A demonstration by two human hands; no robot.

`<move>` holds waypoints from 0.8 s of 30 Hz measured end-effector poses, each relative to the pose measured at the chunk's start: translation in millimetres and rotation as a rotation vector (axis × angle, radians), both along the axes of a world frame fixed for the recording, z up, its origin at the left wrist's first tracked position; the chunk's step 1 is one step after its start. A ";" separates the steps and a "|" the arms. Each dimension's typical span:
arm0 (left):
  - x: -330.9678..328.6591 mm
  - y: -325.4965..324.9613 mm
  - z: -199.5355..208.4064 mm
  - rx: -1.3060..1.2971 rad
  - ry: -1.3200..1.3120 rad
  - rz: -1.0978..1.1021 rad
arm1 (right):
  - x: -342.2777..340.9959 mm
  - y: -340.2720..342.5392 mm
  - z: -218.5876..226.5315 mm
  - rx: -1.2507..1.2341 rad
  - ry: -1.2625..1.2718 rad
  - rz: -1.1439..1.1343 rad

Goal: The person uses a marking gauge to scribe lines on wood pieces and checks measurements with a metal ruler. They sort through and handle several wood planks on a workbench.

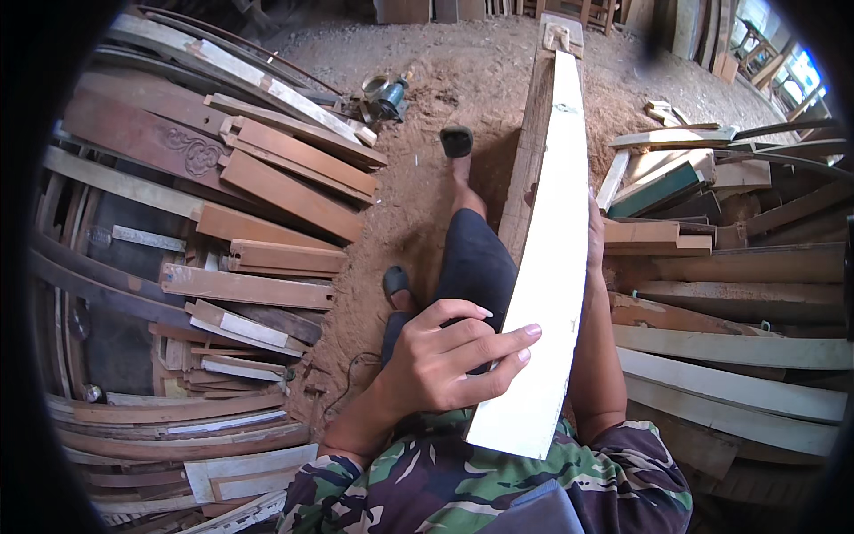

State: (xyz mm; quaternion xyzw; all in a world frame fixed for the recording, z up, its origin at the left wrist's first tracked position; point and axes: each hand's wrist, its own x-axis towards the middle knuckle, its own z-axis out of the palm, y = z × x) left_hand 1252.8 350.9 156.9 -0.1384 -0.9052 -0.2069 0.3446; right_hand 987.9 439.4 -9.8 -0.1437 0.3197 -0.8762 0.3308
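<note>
A long white-faced board (559,222) runs from my lap away from me, its near end wide and close to my camouflage shirt. My left hand (454,356) is at the board's left edge, fingers apart and loosely bent, with fingertips over the white face. Whether they press on it I cannot tell. Against the right edge, farther along, my right hand (594,236) grips the board from the side and below; most of its fingers are hidden. A rough brown beam (527,165) lies alongside and under the board, with a small wooden block (558,37) at its far end.
Stacked planks (285,191) fill the left side, one with a carved ornament. More boards and offcuts (712,298) are piled at the right. A green power tool (388,96) sits on the sawdust-covered floor (427,67). My legs stretch forward left of the beam.
</note>
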 end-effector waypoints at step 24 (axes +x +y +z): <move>11.5 -33.2 10.4 0.145 0.113 0.328 | 7.5 -9.7 55.5 -0.071 -0.208 0.226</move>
